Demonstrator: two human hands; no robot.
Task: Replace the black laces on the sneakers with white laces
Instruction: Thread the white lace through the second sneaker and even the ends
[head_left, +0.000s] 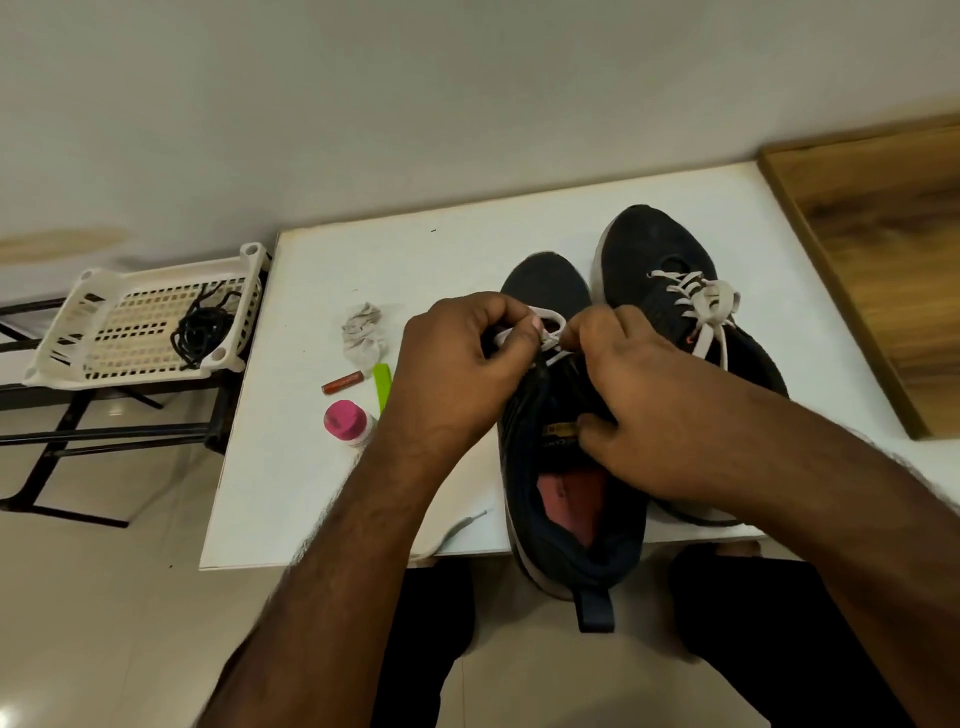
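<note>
Currently both hands are on the near shoe (566, 467), which sits on the table (322, 493) with its heel hanging over the table's front edge. Left hand (462, 364) has fingers curled and pinches the white lace (551, 325) over the shoe's eyelets, lace loop showing just past the fingertips. Right hand (639, 395) has fingers curled too, on the lace from the other side, thumb lying against the shoe's tongue; exact grip on the lace is partly hidden. A loose lace end (460, 525) trails on the table just left of the shoe's heel. Red insole is visible inside the shoe.

Second shoe (675, 306) stands just right of the near shoe and a bit farther back, touching or nearly so, already laced in white, with loose white ends hanging down its side.

Left of the near shoe on the table: crumpled cloth (363, 332), small red-brown tube (342, 383), green strip (382, 384), pink-capped bottle (345, 422).

Well left of the shoe, off the table: white plastic basket (104, 306) on a dark metal frame, black laces (202, 327) bundled inside it.

Far right of the shoe: wooden panel (883, 260) next to the table's edge.
</note>
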